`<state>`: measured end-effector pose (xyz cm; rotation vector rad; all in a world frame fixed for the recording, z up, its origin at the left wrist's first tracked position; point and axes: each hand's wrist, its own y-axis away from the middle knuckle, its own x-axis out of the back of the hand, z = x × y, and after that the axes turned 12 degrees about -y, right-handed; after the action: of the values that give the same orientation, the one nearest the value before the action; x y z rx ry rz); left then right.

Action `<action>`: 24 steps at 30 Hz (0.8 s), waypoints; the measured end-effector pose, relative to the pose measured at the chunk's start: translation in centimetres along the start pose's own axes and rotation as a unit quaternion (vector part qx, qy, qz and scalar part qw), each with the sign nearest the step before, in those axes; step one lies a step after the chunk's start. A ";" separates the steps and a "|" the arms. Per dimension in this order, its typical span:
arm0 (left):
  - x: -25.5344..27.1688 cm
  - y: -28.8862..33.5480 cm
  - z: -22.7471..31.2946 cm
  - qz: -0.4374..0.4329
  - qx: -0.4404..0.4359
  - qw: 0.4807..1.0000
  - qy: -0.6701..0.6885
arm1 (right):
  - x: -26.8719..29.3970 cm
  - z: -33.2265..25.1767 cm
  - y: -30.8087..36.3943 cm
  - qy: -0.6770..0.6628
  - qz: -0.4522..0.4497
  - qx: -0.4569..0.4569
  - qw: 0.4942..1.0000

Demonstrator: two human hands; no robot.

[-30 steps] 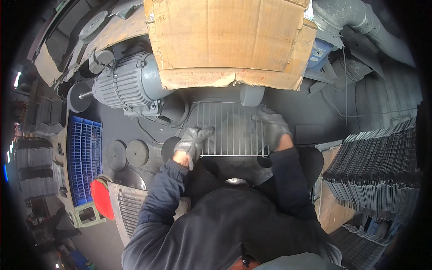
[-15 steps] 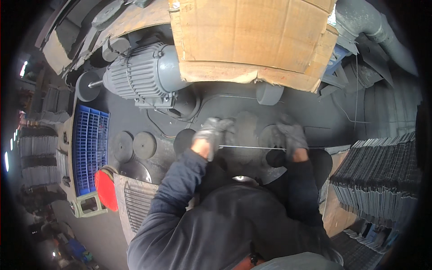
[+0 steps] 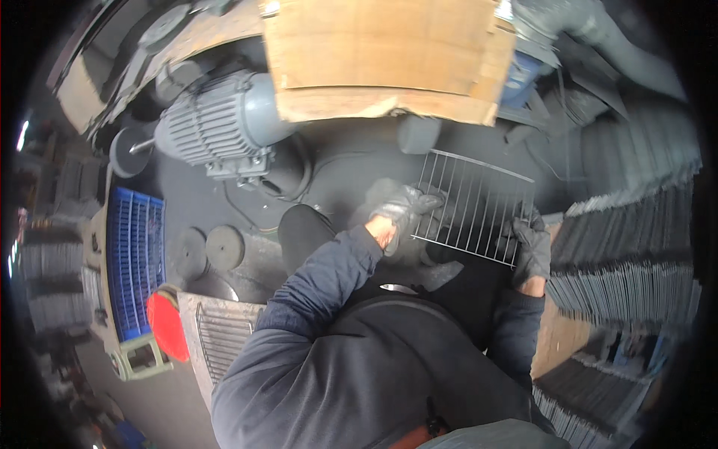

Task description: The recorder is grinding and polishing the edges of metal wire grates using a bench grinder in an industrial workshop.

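Note:
Between my gloved hands is a rectangular wire rack [image 3: 475, 206] of thin parallel metal bars, its flat face turned up towards me and slightly tilted. My left hand [image 3: 404, 208], in a grey work glove, is closed round the rack's left edge. At the opposite edge my right hand [image 3: 529, 243], gloved alike, grips the lower right side with its fingers curled. A grey cylindrical wheel [image 3: 419, 135] sits beyond the rack, under the hanging cardboard sheet [image 3: 381, 56].
A grey electric motor [image 3: 217, 123] with a small wheel on its shaft stands at the left. Round discs [image 3: 225, 248] lie below it. Stacked wire racks [image 3: 628, 292] fill the right side. Another rack [image 3: 222, 340] rests on a board beside a red round object [image 3: 167, 326] and a blue crate [image 3: 136, 258].
Both hands have shifted right with the rack. Earlier it was edge-on and looked like a thin line; now its barred face shows. The whole view has shifted slightly.

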<state>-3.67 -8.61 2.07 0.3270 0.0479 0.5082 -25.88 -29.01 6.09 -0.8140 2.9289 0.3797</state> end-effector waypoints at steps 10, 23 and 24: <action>-2.6 4.8 4.1 0.019 -0.042 0.999 0.026 | 1.0 -2.1 7.4 -0.010 -0.006 0.032 0.999; -0.4 12.7 3.8 0.160 -0.135 0.976 -0.059 | 0.2 -1.5 7.2 -0.032 -0.221 0.101 0.970; -0.2 13.0 3.9 0.157 -0.153 0.970 -0.104 | 0.2 -1.9 7.3 -0.042 -0.223 0.107 0.968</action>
<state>-9.47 0.79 9.88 0.0823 -0.2875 0.7826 -29.84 -23.51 9.44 -1.3354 2.5419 0.0582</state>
